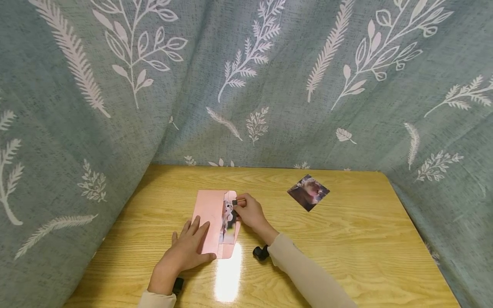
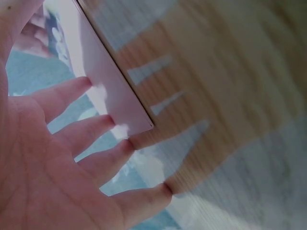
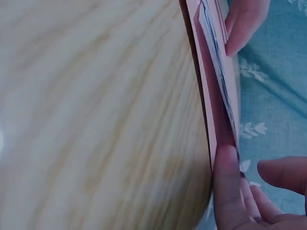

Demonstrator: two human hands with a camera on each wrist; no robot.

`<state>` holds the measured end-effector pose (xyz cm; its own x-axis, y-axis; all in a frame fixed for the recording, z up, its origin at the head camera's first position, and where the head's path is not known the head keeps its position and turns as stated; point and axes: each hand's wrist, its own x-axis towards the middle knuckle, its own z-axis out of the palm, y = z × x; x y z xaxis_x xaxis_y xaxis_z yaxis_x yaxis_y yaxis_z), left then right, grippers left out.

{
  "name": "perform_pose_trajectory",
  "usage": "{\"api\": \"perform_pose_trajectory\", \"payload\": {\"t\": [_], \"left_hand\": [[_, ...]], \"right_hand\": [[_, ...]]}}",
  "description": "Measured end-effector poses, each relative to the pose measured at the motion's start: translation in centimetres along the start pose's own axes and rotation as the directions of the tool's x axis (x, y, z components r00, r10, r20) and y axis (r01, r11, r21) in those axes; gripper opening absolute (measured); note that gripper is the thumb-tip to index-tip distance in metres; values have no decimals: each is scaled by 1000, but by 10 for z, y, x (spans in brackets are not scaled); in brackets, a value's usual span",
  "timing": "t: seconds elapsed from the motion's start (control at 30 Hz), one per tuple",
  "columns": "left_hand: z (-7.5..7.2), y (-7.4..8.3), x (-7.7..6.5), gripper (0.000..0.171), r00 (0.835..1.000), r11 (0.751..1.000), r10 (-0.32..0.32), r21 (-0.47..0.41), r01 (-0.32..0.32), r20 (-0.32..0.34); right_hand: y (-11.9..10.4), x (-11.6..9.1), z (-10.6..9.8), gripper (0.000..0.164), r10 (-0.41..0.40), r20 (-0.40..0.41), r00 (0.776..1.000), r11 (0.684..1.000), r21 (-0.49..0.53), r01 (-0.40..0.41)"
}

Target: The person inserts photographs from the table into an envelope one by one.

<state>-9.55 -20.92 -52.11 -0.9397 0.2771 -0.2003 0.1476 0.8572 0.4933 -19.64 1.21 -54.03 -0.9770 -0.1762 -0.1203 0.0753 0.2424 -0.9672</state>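
Observation:
A pink envelope (image 1: pixel 208 205) lies on the table with its flap (image 1: pixel 227 252) opened to the right. Lengthwise along its opening is a cat photo (image 1: pixel 229 233), partly hidden inside it. My left hand (image 1: pixel 186 250) rests with spread fingers on the envelope's lower left, fingertips pressing at its edge. At the photo's upper right side, my right hand (image 1: pixel 250 214) pinches its edge. In the right wrist view one digit (image 3: pixel 225 167) lies between the flap and the photo's edge (image 3: pixel 223 81), with other fingers on the far side. A fingertip of the left hand shows above.
A second photo (image 1: pixel 309 192), of a dark-toned animal, lies turned cornerwise at the back right of the wooden table (image 1: pixel 346 231). Patterned curtains (image 1: pixel 269 85) surround the table's back and sides. Black wrist devices (image 1: pixel 261 253) sit beneath the wrists.

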Motion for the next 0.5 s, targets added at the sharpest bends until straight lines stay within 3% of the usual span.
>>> {"api": "perform_pose_trajectory", "payload": {"t": [0.5], "left_hand": [[0, -2, -1, 97, 1000, 1000, 9, 20, -8, -11]], "right_hand": [[6, -31, -13, 28, 8, 93, 996, 995, 97, -17]]}}
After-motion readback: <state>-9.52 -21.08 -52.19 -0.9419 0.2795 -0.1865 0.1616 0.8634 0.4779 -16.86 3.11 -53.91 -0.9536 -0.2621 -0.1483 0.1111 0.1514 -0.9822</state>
